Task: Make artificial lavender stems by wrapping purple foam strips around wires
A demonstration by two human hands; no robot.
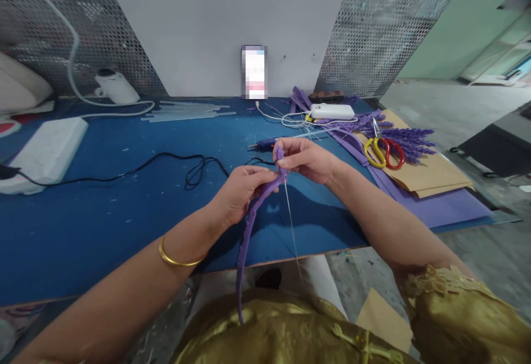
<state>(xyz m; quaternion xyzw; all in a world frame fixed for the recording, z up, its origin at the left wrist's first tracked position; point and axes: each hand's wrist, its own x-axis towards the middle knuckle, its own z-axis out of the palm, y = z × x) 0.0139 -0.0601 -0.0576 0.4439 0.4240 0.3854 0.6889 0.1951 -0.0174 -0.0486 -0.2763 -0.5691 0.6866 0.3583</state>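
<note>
A fringed purple paper strip [249, 228] hangs in a curve from my fingers down over the table's front edge to my lap. My left hand [244, 190] pinches this strip between thumb and fingers. Beside it, my right hand [305, 159] grips the wrapped top end, a small fluffy purple flower spike [279, 155]. From that spike a thin wire stem [291, 220] slants down past the table edge. Just behind my hands lies a dark blue glue gun [265, 144], partly covered by my right hand.
Scissors [384, 152] with yellow and red handles lie on brown paper [440, 170] beside finished purple flower spikes [409, 137]. Glue sticks [182, 110], a power bank [332, 111] and a phone [254, 73] are at the back. A black cord [124, 175] runs from a power strip [58, 151].
</note>
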